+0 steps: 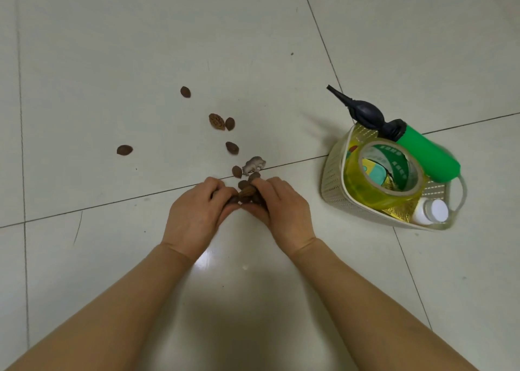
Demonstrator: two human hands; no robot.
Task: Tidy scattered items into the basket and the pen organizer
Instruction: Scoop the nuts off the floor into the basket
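Gathering step underway: left hand [197, 216] & right hand [281, 207], fingers curled, jointly hold a cluster of pits [247, 194] just above the floor [112, 47]. Six pits, e.g. [185, 91], plus toy animal [254, 164] remain loose. Next: carry to basket [332, 173] at right, w/o spilling.

Floor tiles [112, 47] pale grey-white, thin dark grout lines. Scattered pits [216, 121] brown, the larger one tan with wrinkled ridging; toy animal [254, 164] dull grey. Basket [334, 179] cream with a fine perforated grid; tape roll [385, 179] translucent yellow, green-printed core; pump [425, 151] bright green, black nozzle; bottle [432, 211] white.
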